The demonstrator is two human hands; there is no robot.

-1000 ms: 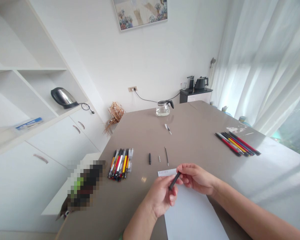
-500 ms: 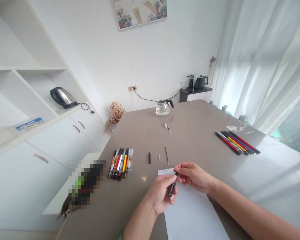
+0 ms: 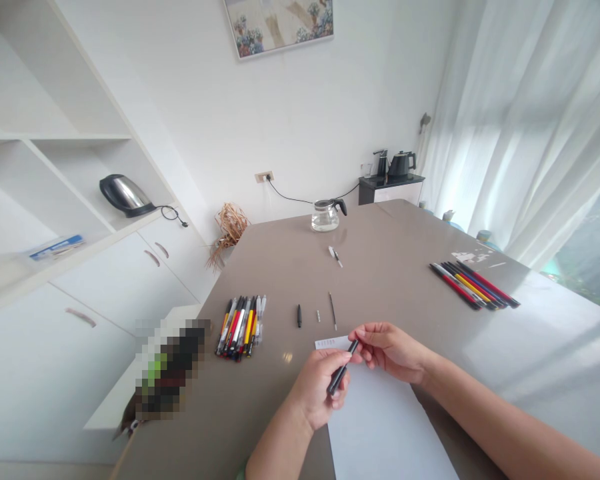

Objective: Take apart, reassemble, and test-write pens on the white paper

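My left hand [image 3: 325,381] is closed round a black pen barrel [image 3: 338,378], held at a slant over a white sheet of paper [image 3: 380,420]. The fingertips of my right hand [image 3: 384,350] are pinched together at the barrel's upper end. Some of the barrel is hidden by my left thumb and fingers. Beyond my hands, a thin ink refill [image 3: 333,311], a small spring-like piece [image 3: 318,316] and a black pen part [image 3: 299,316] lie apart on the brown table [image 3: 280,267]. The paper has a short row of reddish marks near its far edge.
A bunch of pens [image 3: 241,328] lies on the left, and a row of pencil-like sticks [image 3: 475,285] on the right. Farther back are a small white-and-black item [image 3: 335,257] and a glass pot [image 3: 325,217]. A pixelated patch covers something at the left edge.
The pen barrel has turned slightly in my left hand and shifted a little left, showing more of its upper end. Both hands stay close together; the loose parts lie where they were.
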